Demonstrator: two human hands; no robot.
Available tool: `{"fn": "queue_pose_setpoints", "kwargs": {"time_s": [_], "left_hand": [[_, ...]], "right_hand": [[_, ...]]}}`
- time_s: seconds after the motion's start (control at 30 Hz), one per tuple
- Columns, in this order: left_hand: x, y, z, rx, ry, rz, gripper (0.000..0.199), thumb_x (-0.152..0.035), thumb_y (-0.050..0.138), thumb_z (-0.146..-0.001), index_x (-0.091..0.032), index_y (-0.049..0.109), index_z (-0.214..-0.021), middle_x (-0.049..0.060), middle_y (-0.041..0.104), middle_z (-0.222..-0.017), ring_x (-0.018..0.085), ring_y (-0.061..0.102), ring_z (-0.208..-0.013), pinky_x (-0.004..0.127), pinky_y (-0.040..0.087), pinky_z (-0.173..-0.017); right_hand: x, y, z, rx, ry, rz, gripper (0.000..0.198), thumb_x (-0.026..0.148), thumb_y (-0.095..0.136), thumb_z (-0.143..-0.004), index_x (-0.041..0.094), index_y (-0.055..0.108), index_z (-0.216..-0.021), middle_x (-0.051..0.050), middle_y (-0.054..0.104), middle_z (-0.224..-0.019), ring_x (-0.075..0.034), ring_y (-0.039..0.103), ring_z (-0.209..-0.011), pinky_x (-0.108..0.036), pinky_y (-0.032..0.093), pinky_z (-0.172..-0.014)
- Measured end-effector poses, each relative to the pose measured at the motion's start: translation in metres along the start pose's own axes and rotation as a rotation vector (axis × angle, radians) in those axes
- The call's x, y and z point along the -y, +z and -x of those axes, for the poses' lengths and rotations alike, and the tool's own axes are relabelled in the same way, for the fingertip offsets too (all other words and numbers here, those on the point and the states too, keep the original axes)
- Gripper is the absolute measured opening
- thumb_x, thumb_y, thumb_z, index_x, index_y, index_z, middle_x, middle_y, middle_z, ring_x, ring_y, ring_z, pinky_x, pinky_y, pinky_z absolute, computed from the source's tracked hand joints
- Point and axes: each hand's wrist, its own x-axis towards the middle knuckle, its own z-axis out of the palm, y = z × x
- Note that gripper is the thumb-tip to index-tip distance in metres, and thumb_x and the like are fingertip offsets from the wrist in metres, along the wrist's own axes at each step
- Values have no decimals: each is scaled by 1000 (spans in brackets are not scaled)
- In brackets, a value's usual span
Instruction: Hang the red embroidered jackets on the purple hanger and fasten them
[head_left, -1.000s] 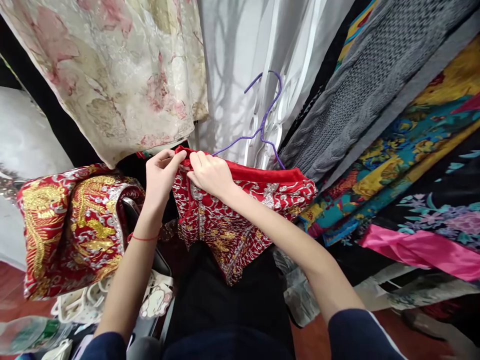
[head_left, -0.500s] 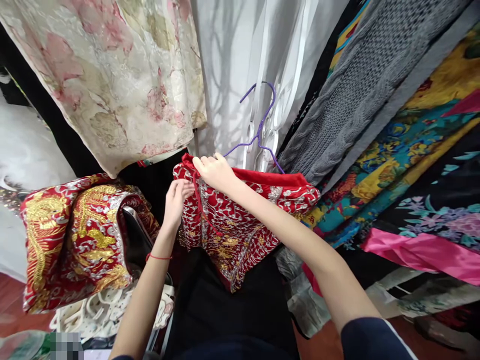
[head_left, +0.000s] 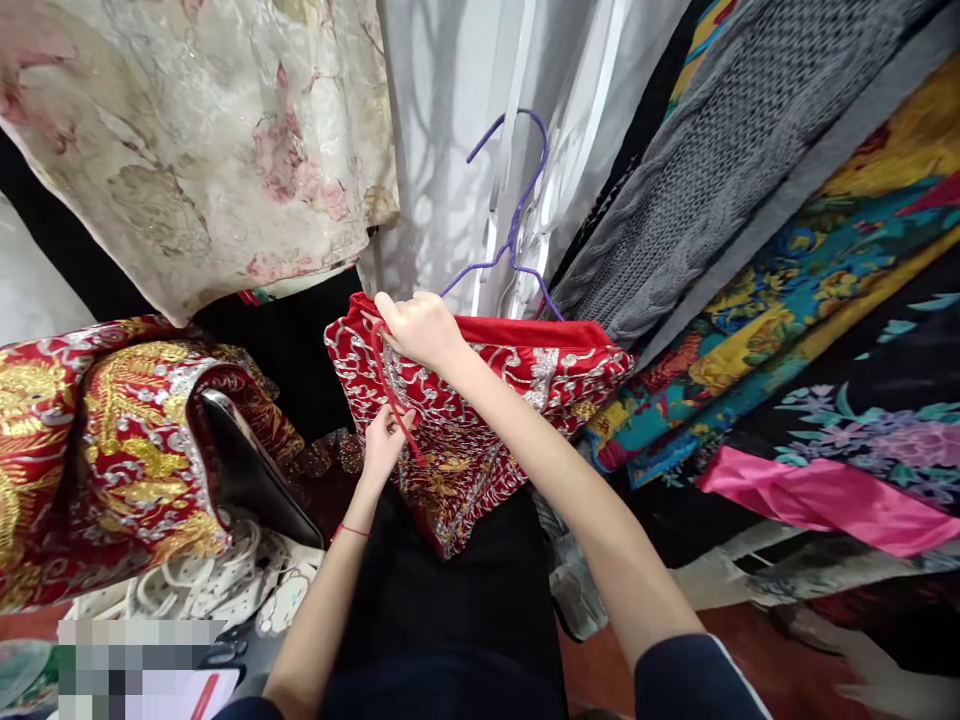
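Note:
A red embroidered garment (head_left: pixel 480 425) with silver and gold stitching hangs folded before me, its plain red band (head_left: pixel 540 333) along the top. My right hand (head_left: pixel 421 328) is closed over the left end of that band. Lower down, my left hand (head_left: pixel 386 438) pinches a thin red cord (head_left: pixel 381 368) that dangles from the band's corner across the embroidery. A purple hanger (head_left: pixel 513 240) rises behind the garment, its hook uppermost and its lower part hidden by the cloth.
Another red and gold embroidered garment (head_left: pixel 150 450) lies at left beside a black object (head_left: pixel 259 475). Cream floral cloth (head_left: pixel 247 150) hangs at upper left. Along the right hang a grey knit (head_left: pixel 720 150) and patterned clothes (head_left: pixel 750 320). White curtain (head_left: pixel 442 110) is behind.
My left hand has moved down from the garment's upper left edge and now pinches the red cord, drawing it out. My right hand keeps its grip on the band. The view has shifted slightly.

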Motion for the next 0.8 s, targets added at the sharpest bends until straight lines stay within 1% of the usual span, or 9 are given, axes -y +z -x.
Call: {"fn": "queue_pose_setpoints", "kwargs": {"time_s": [0.1,0.17,0.3,0.4,0.47,0.53,0.67,0.73,0.8], "left_hand": [[-8,-8,1,-62,17,18,30,-50,62,-78,-21,55,-75,0,60,-66,15,57,-61,26,45,-58],[-24,-27,4,-190,53,116,27,-47,57,-79,-22,50,-72,-1,58,-67,14,57,-64,25,44,-58],[-73,-77,29,-441,184,523,35,-46,58,-69,-21,35,-63,-1,48,-62,16,62,-80,23,47,-60],[-113,-100,55,-477,290,499,42,-50,64,-65,-21,35,-55,2,55,-70,19,63,-96,30,55,-75],[-137,-104,61,-448,309,474,40,-51,69,-65,-24,43,-51,-1,64,-79,20,64,-104,32,57,-79],[-159,-103,54,-396,358,521,34,-55,74,-66,-30,55,-54,-9,71,-92,15,60,-122,26,57,-89],[-199,-95,34,-284,471,527,22,-58,79,-66,-42,74,-81,-23,71,-113,4,45,-141,9,43,-106],[-214,-86,42,-296,622,485,23,-58,78,-67,-45,76,-85,-22,72,-105,4,55,-130,10,47,-103],[-219,-75,63,-317,797,382,18,-60,79,-63,-44,72,-66,-14,69,-77,11,70,-99,22,59,-89]], "right_hand": [[-1,1,3,-47,-21,-26,51,33,16,-108,5,57,-117,-15,73,-83,-22,64,-76,-34,33,-73],[-2,3,3,-66,-23,-30,51,33,15,-108,5,58,-118,-14,72,-81,-21,62,-75,-34,34,-74],[-3,10,2,-101,-22,-21,48,29,18,-108,6,59,-119,-12,71,-81,-20,61,-75,-34,35,-76],[-5,16,1,-158,-23,-20,51,33,16,-109,7,60,-114,-11,69,-80,-20,60,-75,-35,36,-76],[-6,19,2,-191,-35,-32,59,43,13,-109,9,62,-109,-10,67,-77,-20,59,-74,-35,36,-76],[-7,20,3,-204,-62,-39,68,53,10,-106,10,63,-106,-9,65,-75,-20,58,-73,-35,37,-75],[-9,19,6,-186,-122,-18,77,66,11,-100,9,61,-113,-8,64,-78,-21,59,-77,-35,38,-77],[-9,21,6,-178,-118,-6,72,61,14,-103,8,60,-116,-9,65,-80,-21,59,-79,-35,38,-78],[-9,24,4,-181,-94,-4,59,45,16,-108,8,60,-117,-9,66,-81,-20,60,-79,-35,38,-78]]}}
